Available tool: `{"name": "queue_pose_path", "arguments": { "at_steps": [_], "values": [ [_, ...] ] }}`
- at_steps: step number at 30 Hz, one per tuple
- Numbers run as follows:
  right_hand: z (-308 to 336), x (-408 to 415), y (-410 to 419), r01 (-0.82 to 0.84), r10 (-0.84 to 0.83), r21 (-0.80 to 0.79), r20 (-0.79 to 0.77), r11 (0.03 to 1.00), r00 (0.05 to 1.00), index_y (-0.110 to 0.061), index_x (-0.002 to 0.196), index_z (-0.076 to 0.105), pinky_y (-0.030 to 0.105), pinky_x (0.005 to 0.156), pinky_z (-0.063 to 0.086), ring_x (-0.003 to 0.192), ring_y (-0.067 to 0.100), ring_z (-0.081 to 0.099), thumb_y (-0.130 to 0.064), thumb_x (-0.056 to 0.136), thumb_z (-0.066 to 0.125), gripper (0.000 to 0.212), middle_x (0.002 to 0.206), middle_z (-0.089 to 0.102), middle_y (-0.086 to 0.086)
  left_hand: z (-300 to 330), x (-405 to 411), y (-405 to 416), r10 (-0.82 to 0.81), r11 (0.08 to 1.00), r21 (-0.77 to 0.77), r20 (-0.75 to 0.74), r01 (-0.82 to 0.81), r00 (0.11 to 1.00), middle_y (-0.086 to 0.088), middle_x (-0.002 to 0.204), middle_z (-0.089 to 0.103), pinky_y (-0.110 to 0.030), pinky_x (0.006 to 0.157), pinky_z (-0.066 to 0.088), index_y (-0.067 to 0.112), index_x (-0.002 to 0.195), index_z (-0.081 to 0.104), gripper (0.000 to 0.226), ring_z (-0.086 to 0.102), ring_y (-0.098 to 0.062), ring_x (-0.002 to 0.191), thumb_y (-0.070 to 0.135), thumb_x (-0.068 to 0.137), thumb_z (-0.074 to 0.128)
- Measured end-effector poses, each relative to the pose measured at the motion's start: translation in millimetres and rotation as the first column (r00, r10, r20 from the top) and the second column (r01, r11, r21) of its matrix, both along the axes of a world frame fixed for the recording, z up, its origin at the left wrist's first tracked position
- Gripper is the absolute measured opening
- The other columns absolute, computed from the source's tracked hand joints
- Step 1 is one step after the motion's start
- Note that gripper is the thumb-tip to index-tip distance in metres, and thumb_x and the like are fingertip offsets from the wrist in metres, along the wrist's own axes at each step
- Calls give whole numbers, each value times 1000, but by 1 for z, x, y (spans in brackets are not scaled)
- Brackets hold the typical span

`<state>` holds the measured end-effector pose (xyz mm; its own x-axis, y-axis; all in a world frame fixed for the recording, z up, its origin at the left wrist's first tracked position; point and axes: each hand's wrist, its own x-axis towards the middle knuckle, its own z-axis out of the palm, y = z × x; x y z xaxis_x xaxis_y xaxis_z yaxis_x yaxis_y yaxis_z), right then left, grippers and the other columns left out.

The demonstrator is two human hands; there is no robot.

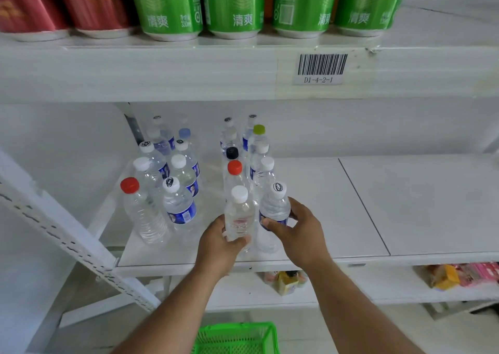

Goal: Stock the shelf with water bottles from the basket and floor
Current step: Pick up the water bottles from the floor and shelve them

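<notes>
At the far left a slanted white upright (81, 248) with slotted holes frames the shelf (364, 208), and on the shelf board beside it stands the left cluster of water bottles, fronted by a red-capped bottle (140, 210) and a blue-labelled bottle with a scribbled white cap (179, 205). Next comes a bare strip of board, then the second double row, running back from a second red-capped bottle (234, 174) to a green-capped one (258, 132). At the front of that row the left hand (218, 245) has its fingers and thumb wrapped round the lower body of a clear white-capped bottle (239, 216), which stands upright near the front edge of the board; whether its base is down on the board is hidden by the hand. Just beside it, touching or nearly so, the right hand (299, 232) curls round a blue-labelled bottle with a marked cap (275, 208), also upright, closing the right-hand file. To the right the board is bare white panel up to a seam. Above, green cans (232, 5) line the upper shelf over a barcode tag (321, 69). Below, between the forearms, the rim of the green basket (237, 337) shows; its contents cannot be made out. The step in hand looks like setting this pair down at the front of the second row. The next move calls for letting both go without knocking the neighbours, then reaching down to the basket or floor for more bottles
</notes>
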<state>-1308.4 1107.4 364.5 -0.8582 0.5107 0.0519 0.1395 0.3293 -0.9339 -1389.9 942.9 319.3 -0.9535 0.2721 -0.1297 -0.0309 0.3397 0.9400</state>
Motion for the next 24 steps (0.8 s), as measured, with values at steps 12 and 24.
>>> {"name": "queue_pose_path", "arguments": {
  "at_steps": [12,24],
  "values": [
    [-16,-14,9,-31,31,-7,19,999,999,-44,118,61,5,75,44,104,-14,54,-42,78,80,44,110,65,-25,-21,-16,7,5,1000,11,-19,-4,1000,5,115,67,-31,94,52,30,114,61,50,63,-11,109,16,72,84],
    [-22,-26,10,-35,34,-63,-24,997,999,-38,124,61,25,93,53,109,-3,57,-39,80,80,48,117,65,-19,-27,-28,2,-31,998,-55,-9,31,999,11,130,58,-25,88,47,35,126,53,62,57,-10,114,29,73,85]
  ]
}}
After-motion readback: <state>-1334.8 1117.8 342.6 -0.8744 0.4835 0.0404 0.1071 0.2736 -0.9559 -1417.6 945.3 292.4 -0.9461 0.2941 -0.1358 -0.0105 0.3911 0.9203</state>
